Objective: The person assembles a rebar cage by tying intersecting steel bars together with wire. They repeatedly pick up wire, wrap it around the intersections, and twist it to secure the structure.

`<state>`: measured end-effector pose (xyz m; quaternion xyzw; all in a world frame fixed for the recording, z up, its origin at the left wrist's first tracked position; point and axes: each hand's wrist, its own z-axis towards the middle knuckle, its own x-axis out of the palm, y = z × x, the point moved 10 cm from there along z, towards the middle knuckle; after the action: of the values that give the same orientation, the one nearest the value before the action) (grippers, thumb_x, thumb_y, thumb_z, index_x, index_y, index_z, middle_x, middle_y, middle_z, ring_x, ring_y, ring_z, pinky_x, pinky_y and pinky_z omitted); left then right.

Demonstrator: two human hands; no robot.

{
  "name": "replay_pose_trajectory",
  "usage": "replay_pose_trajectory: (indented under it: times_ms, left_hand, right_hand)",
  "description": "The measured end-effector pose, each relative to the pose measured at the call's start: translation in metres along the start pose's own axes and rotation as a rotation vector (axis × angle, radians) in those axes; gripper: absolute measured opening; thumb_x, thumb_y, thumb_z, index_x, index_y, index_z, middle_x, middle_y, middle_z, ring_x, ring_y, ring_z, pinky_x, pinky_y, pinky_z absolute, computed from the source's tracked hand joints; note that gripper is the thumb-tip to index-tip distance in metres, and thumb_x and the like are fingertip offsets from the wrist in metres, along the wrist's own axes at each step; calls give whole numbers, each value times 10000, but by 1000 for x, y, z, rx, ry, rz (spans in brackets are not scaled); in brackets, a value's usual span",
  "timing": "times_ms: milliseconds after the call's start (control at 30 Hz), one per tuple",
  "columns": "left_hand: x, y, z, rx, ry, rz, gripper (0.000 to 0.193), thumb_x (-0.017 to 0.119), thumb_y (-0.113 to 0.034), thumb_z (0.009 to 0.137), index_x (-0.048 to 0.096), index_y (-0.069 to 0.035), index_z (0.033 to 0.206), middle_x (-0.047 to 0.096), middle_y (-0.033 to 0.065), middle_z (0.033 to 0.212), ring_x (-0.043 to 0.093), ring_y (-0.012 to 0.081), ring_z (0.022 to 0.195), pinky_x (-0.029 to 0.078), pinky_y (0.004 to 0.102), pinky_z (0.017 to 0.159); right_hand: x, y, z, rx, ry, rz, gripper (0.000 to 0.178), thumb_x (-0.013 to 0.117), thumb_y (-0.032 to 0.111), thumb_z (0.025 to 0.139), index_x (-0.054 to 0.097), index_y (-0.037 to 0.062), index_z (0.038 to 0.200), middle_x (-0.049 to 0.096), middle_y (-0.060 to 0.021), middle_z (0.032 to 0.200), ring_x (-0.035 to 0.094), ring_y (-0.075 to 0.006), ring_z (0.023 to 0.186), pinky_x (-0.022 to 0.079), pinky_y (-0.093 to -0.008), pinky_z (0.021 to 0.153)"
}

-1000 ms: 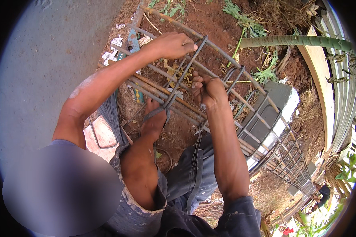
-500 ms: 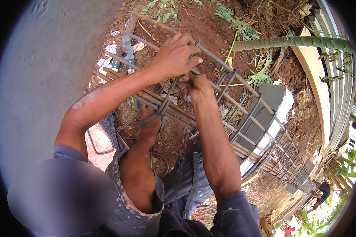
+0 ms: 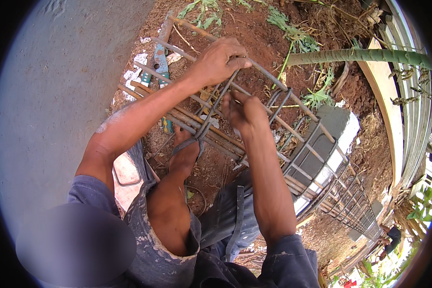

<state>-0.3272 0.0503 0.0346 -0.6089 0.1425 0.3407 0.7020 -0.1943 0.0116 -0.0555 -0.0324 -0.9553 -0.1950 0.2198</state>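
Observation:
A long cage of steel reinforcing bars [image 3: 308, 147] with square stirrups runs from the upper left to the lower right. My left hand [image 3: 220, 63] is closed over the top corner of a stirrup [image 3: 217, 98], where it meets an upper bar. Just below and to the right, my right hand [image 3: 246, 111] has curled fingers close beside the same stirrup, inside the cage. Motion blurs its fingertips, and whatever they pinch is too small to make out. Several loose rusty bars lie along the cage's near side, above my foot [image 3: 182, 144].
A blue, rusted metal tool [image 3: 160, 61] with green grips lies under the cage's far left end. Smooth concrete [image 3: 67, 96] spans the left. A grey block [image 3: 332, 126] stands beneath the cage. A green stem [image 3: 355, 55] crosses the upper right. Another person [image 3: 392, 239] is far off, lower right.
My right hand has drawn slightly down and away from the stirrup's top corner. My left hand remains on the corner, its fingers resting a little flatter. The view has shifted slightly.

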Motion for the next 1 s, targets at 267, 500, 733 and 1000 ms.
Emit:
replay_pose_trajectory:
  times_ms: [267, 500, 733, 1000]
  left_hand:
    - [1, -2, -6, -78, 110, -85, 343, 587, -396, 925, 612, -55, 933, 592, 178, 699, 611, 395, 716, 442, 497, 664]
    - [12, -15, 10, -30, 169, -21, 320, 600, -353, 906, 604, -37, 852, 592, 144, 704, 597, 346, 700, 425, 460, 646]
    - [0, -7, -2, -73, 134, -177, 240, 594, -243, 890, 613, -14, 820, 602, 108, 678, 595, 239, 646, 439, 386, 612]
    - [-19, -24, -48, 41, -22, -214, 161, 601, -146, 889, 636, 1, 833, 640, 96, 757, 605, 194, 684, 455, 326, 621]
  right_hand:
    - [14, 17, -18, -196, 68, -594, 358, 559, 98, 912, 582, -120, 1194, 556, -63, 750, 503, -116, 602, 400, -245, 427]
    - [36, 36, -16, -380, 139, -1112, 382, 546, 299, 968, 630, -72, 933, 513, -32, 724, 429, -155, 692, 374, -342, 659]
    - [42, 42, -22, -733, 126, -1199, 309, 533, 196, 909, 658, -87, 902, 612, -188, 672, 573, -256, 657, 452, -403, 677]
    - [13, 39, -8, -431, -45, -853, 245, 595, 145, 859, 707, -69, 901, 597, -49, 649, 540, -110, 629, 426, -313, 554]
